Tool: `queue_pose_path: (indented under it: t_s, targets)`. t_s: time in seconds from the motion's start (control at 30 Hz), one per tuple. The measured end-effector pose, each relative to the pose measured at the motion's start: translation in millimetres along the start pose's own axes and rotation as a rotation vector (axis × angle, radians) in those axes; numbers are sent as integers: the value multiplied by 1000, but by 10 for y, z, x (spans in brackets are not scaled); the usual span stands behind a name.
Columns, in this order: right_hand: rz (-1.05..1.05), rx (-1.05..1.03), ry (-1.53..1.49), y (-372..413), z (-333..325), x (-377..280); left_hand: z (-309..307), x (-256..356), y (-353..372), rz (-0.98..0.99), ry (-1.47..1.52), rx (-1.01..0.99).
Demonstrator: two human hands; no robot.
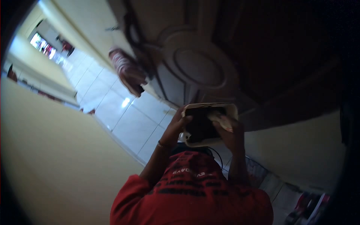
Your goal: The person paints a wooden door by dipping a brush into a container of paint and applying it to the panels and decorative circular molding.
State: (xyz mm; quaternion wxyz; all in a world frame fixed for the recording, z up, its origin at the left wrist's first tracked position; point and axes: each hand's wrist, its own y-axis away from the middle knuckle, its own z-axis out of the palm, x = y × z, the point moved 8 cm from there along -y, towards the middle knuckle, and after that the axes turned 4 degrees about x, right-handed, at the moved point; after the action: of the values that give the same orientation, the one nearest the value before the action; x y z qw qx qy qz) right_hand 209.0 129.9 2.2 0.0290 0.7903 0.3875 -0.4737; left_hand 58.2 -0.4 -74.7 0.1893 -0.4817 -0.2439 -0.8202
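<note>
The left hand (181,124) is curling shut on the left side of a pale box (233,109), thumb over the rim. The right hand (231,135) is pinching a pale crumpled thing (224,121) over the box's right side. A brown door (198,67) is standing on the far side.

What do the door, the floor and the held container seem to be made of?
Door: probably wood, dull and dark, with moulded panels. Floor: glossy tile, likely ceramic, given the straight joints and bright reflection. Held container: pale-rimmed, perhaps plastic, but blur leaves that open.
</note>
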Motion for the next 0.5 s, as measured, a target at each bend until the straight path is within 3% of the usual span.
queue_pose_path:
  t_s: [0.23, 0.33, 0.5]
  targets:
    - [-24, 33, 132, 76, -69, -107, 71, -11, -136, -28, -46, -75]
    - [-30, 163, 56, 70, -118, -33, 62, -26, -227, -28, -85, -55]
    - [141, 194, 88, 121, -213, 233, 33, -123, -297, -44, 11, -65]
